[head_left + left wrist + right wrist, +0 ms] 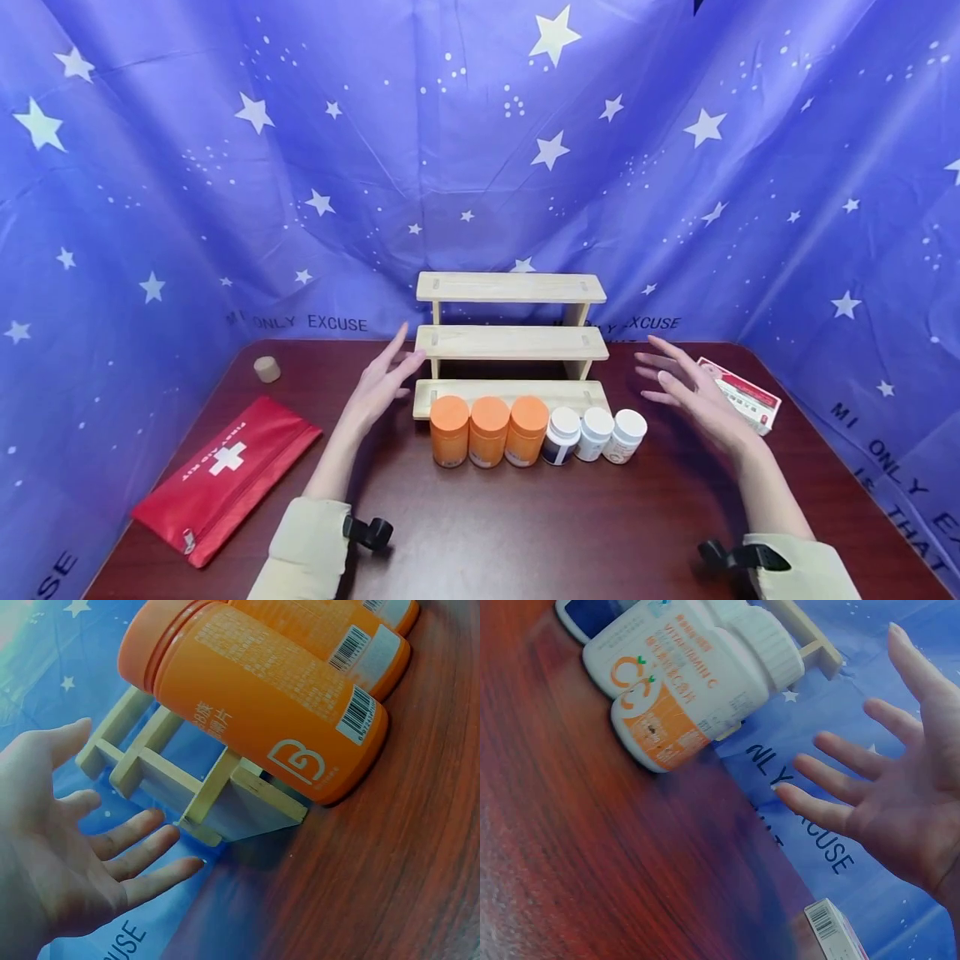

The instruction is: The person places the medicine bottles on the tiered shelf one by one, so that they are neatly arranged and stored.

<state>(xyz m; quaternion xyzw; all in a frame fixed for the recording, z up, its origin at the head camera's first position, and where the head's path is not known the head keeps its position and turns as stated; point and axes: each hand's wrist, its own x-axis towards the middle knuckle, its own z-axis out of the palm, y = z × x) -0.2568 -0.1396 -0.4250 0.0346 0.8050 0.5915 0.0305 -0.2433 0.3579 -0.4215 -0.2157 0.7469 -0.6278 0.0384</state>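
Observation:
A three-tier wooden shelf (512, 342) stands at the back of the table, its tiers bare. In front of it, three orange bottles (488, 432) and three white-capped bottles (592, 434) form a row. My left hand (381, 387), fingers spread, hovers by the shelf's left side; in the left wrist view the nearest orange bottle (270, 697) is apart from it. On the other side my right hand (693, 392) is held up with fingers extended, touching nothing. The right wrist view shows a vitamin C bottle (697, 690) a little way from those fingers.
On the left lies a red first aid pouch (228, 479), with a small wooden cylinder (267, 369) behind it. A red and white box (741, 395) lies to the right, beyond my right hand. A blue starry cloth (480, 167) hangs behind the table.

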